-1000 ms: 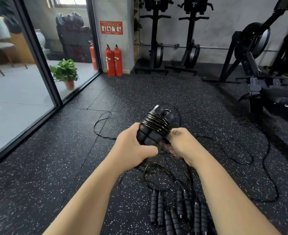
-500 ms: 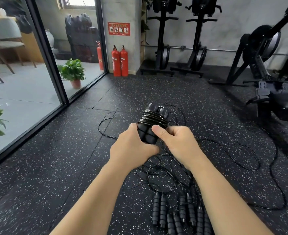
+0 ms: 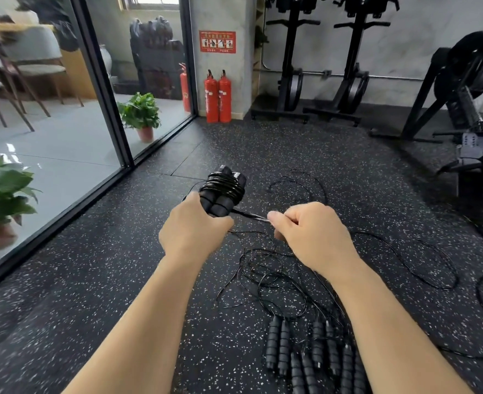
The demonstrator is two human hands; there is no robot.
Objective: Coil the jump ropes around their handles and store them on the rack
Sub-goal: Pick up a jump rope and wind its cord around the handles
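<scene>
My left hand [image 3: 190, 233] grips a pair of black foam jump-rope handles [image 3: 220, 203] held side by side, with many turns of thin black rope [image 3: 222, 186] wound round their upper half. A taut stretch of that rope runs right to my right hand [image 3: 305, 231], which pinches it between thumb and curled fingers, apart from the handles. On the floor below, several more black jump-rope handles [image 3: 305, 354] lie in a row, their loose ropes [image 3: 277, 268] tangled in loops over the rubber floor. No rack shows in view.
A glass wall with a black frame [image 3: 103, 89] runs along the left, potted plants [image 3: 140, 115] behind it. Two red fire extinguishers [image 3: 218, 96] stand at the pillar. Black exercise machines [image 3: 331, 66] line the back wall; another machine [image 3: 468, 89] stands at right.
My right hand has left the handles and pulled out to the right, drawing the rope end taut. My left hand still holds the wound handles. The view has tilted slightly.
</scene>
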